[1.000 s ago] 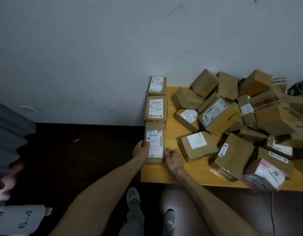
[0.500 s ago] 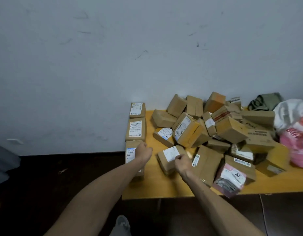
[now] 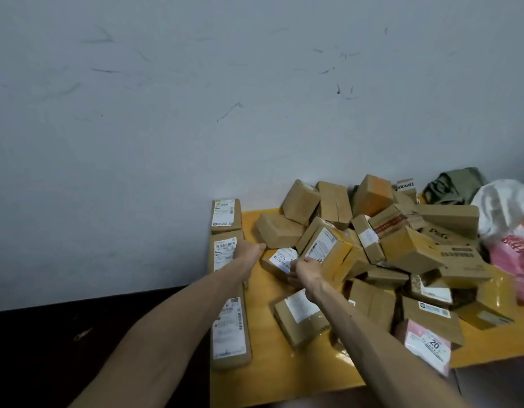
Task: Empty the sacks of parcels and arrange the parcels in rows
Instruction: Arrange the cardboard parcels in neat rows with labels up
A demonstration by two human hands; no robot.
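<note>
Three brown parcels lie in a row along the left edge of the yellow table [image 3: 263, 375]: a far one [image 3: 225, 214], a middle one [image 3: 222, 256] and a near one [image 3: 230, 331]. My left hand [image 3: 250, 251] reaches out over the middle parcel's right side, fingers stretched toward the pile and holding nothing. My right hand [image 3: 306, 267] grips a small brown parcel with a white label [image 3: 277, 262] at the pile's left edge. A heap of brown cardboard parcels [image 3: 402, 248] covers the table's middle and right.
A white and pink plastic sack [image 3: 508, 219] and a green bag [image 3: 452, 187] sit at the far right. A pink parcel marked 20 [image 3: 428, 344] overhangs the front edge. A flat labelled box [image 3: 300, 318] lies under my right forearm. A grey wall stands behind and dark floor lies to the left.
Both hands left the near parcel of the row and reached farther in. My right hand passed the flat box and took hold of the small labelled parcel. The view tilted upward.
</note>
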